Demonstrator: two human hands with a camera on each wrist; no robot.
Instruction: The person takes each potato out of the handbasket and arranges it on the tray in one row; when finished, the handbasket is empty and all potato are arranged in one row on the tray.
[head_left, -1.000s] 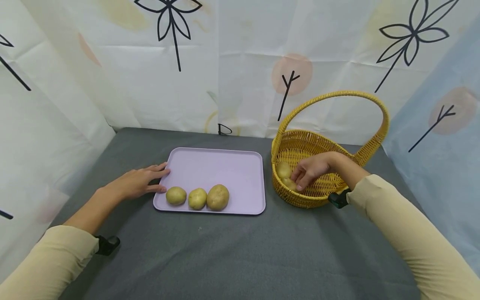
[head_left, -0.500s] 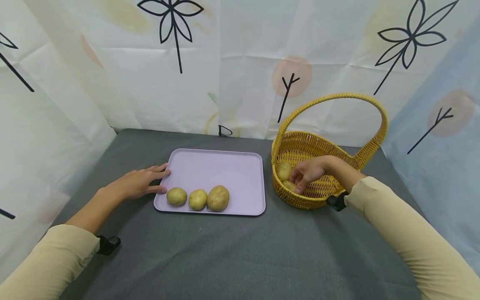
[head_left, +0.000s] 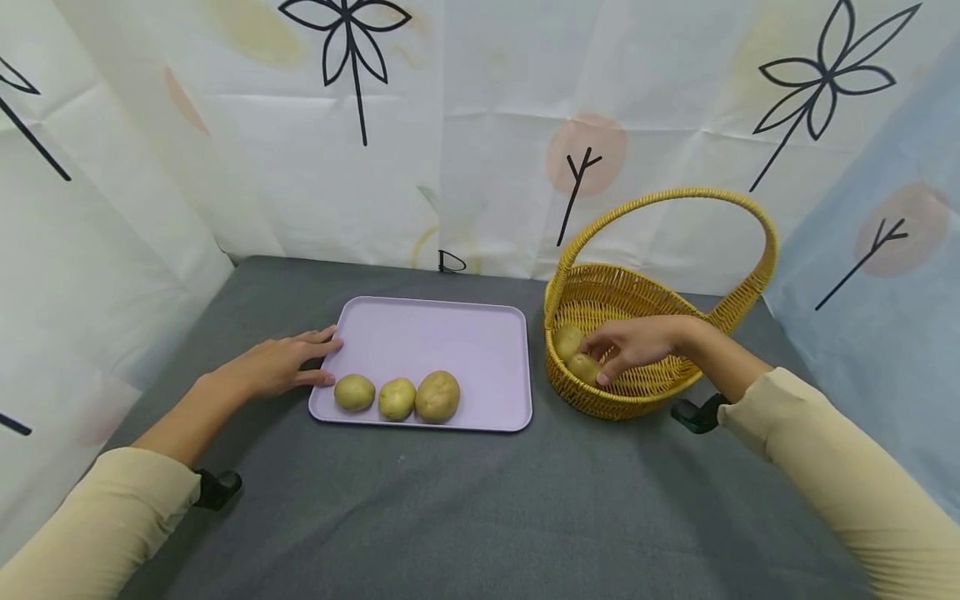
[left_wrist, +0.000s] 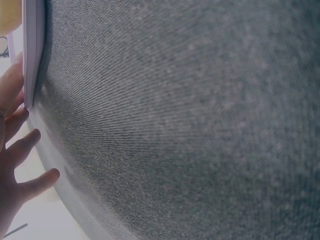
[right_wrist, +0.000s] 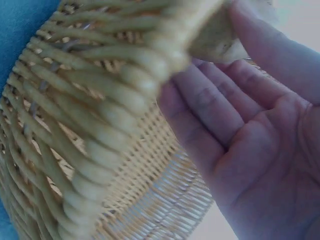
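My left hand (head_left: 281, 367) rests with spread fingers on the left edge of a lilac tray (head_left: 480, 350). Along the tray's near side lie three potatoes: one (head_left: 354, 392) by my thumb, a small one (head_left: 397, 399) in the middle, and a larger one (head_left: 438, 397). My right hand (head_left: 637, 342) reaches into a yellow wicker basket (head_left: 600, 408). Its fingers and thumb are apart, at the right side of a potato (head_left: 582, 367). Another potato (head_left: 568, 340) lies just behind that one. In the right wrist view the rim (right_wrist: 135, 85) hides some fingertips.
A grey cloth (head_left: 450, 508) covers the table. The basket's tall handle (head_left: 675, 193) arches above my right hand. A printed white curtain (head_left: 487, 167) hangs behind and at both sides.
My right wrist and forearm have shifted to the right, and the fingers look straighter. More of the nearer potato in the basket shows. My left hand has stayed on the tray.
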